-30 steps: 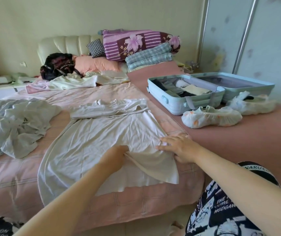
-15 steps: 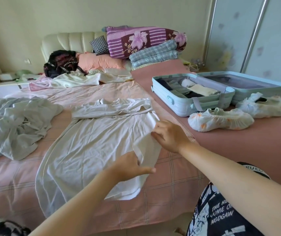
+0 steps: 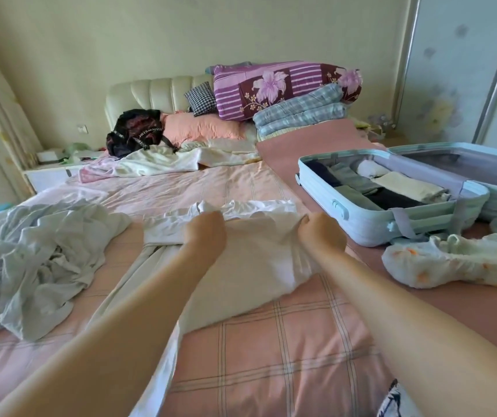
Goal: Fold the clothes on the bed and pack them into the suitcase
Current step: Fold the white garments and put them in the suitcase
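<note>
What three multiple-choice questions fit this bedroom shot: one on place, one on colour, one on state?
1. The suitcase lies where from the white garment? A right; B left; C underneath.
2. The suitcase shell is: A red; B light blue; C black.
3. The left hand and right hand are: A gripping the white garment; B hanging idle; C lifting a pillow.
Answers: 1 A, it sits off to the right; 2 B, its walls are pale blue; 3 A, both curl into its cloth.
</note>
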Available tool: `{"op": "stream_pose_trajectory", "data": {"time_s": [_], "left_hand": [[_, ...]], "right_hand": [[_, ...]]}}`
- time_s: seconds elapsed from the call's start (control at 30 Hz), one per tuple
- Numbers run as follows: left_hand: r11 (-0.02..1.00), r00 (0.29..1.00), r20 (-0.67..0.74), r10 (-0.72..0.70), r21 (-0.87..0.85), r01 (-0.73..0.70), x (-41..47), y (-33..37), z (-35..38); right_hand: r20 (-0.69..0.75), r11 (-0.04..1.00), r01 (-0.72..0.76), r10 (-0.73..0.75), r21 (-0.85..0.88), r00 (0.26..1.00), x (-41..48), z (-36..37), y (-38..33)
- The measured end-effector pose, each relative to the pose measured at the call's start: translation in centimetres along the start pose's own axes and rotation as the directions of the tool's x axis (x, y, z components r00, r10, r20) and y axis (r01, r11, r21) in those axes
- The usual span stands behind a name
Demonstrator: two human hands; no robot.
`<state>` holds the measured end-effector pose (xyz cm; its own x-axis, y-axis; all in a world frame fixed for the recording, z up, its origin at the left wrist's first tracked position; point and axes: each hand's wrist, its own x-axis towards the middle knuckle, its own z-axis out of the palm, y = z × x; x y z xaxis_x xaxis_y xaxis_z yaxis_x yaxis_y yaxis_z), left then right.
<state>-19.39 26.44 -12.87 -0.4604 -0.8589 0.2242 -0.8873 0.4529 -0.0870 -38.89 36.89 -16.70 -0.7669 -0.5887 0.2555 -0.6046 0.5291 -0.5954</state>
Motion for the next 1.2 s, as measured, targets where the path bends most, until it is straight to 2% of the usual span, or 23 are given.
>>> {"op": "stream_pose_trajectory", "data": {"time_s": [0.07, 0.1, 0.17, 0.23, 0.3, 0.37, 0.4, 0.47, 0.53, 0.63, 0.73, 0.83, 0.9, 0.97, 1.03, 1.13, 1.2], "left_hand": [[0.989, 1.0, 0.021, -0.016, -0.146, 0.019, 1.3, 1.0, 1.7], [0.968, 0.997, 0.073, -0.003, -0.25, 0.021, 1.5, 1.3, 3.0], [0.919, 0.984, 0.173, 0.047, -0.393, 0.025, 1.1, 1.0, 5.5], [0.916, 0.973, 0.208, 0.103, -0.4, -0.011, 0.1, -0.3, 7.3], [0.943, 0.977, 0.193, 0.087, -0.333, -0.018, -0.9, -2.2, 8.2], [0.96, 0.973, 0.231, 0.023, -0.277, 0.043, -1.5, -4.0, 8.0], [0.971, 0.961, 0.276, 0.0, -0.231, 0.067, -1.7, -4.8, 7.7], [0.993, 0.931, 0.365, -0.019, -0.105, 0.062, -1.8, -5.8, 6.8], [1.0, 0.913, 0.408, -0.005, -0.017, 0.013, -1.8, -6.1, 5.9], [0.993, 0.939, 0.343, 0.026, 0.099, -0.064, -1.3, -5.8, 5.2], [0.969, 0.975, 0.218, 0.034, 0.23, -0.085, 0.2, -5.8, 4.8], [0.955, 0.984, 0.175, 0.02, 0.287, -0.07, 3.1, -6.8, 4.0], [0.944, 0.991, 0.132, -0.023, 0.329, -0.022, 5.8, -7.6, 3.1], [0.945, 0.993, 0.077, -0.09, 0.323, 0.06, 8.8, -8.0, 2.0], [0.958, 0.986, 0.086, -0.14, 0.263, 0.113, 11.9, -7.9, 1.4], [0.974, 0.948, 0.221, -0.227, 0.047, 0.222, 16.3, -7.0, 1.7], [0.956, 0.934, 0.257, -0.249, -0.087, 0.279, 19.1, -6.4, 2.3]], "right_hand": [[0.036, 0.991, -0.068, 0.073, -0.119, 0.997, 0.5, 0.7, 0.0], [0.075, 0.98, -0.049, 0.065, -0.191, 0.995, 0.6, 1.3, 0.1], [0.187, 0.95, 0.107, -0.053, -0.294, 0.981, 0.8, 2.9, 0.4], [0.218, 0.877, 0.35, -0.29, -0.33, 0.932, 0.9, 4.6, 0.3], [0.204, 0.774, 0.573, -0.536, -0.271, 0.819, 0.6, 5.5, -0.9], [0.31, 0.697, 0.694, -0.629, -0.181, 0.713, -0.1, 6.3, -2.1], [0.389, 0.679, 0.71, -0.612, -0.187, 0.688, -0.6, 6.7, -2.6], [0.474, 0.662, 0.678, -0.508, -0.319, 0.719, -1.3, 7.4, -3.1], [0.438, 0.646, 0.607, -0.428, -0.463, 0.791, -1.7, 6.8, -4.0], [0.392, 0.538, 0.544, -0.379, -0.644, 0.838, -1.3, 5.7, -5.1], [0.431, 0.467, 0.574, -0.384, -0.672, 0.817, 0.2, 5.8, -5.1], [0.373, 0.52, 0.568, -0.437, -0.638, 0.819, 2.6, 6.0, -5.1], [0.268, 0.571, 0.524, -0.474, -0.632, 0.839, 4.7, 5.5, -5.9], [0.197, 0.622, 0.471, -0.458, -0.625, 0.867, 6.9, 5.2, -6.9], [0.183, 0.672, 0.415, -0.389, -0.614, 0.903, 9.4, 5.5, -8.0], [0.161, 0.76, 0.315, -0.273, -0.569, 0.949, 12.8, 6.5, -9.2], [0.124, 0.819, 0.256, -0.225, -0.513, 0.966, 15.4, 7.7, -9.2]]}}
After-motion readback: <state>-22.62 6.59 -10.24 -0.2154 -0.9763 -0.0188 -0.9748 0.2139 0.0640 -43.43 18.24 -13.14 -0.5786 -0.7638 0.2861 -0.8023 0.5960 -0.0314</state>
